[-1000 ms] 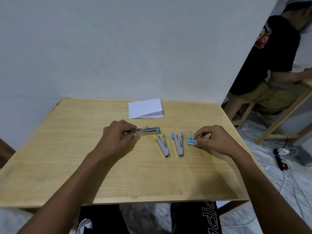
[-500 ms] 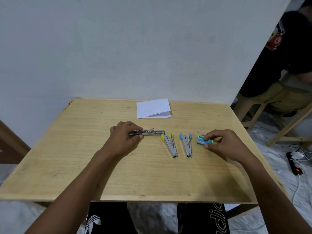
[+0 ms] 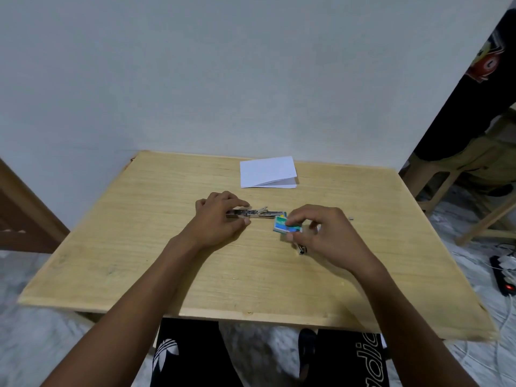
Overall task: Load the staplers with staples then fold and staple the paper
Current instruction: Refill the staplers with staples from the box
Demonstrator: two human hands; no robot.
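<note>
Head view: the left hand (image 3: pixel 217 222) grips one end of a long silver metal stapler (image 3: pixel 262 213), which lies opened up on the light wooden worktop (image 3: pixel 139 233). The right hand (image 3: pixel 329 238) pinches a small green and blue box of staples (image 3: pixel 283 226) just beside the stapler's other end. A folded white paper (image 3: pixel 266 171) lies farther back near the wall, well apart from both hands.
</note>
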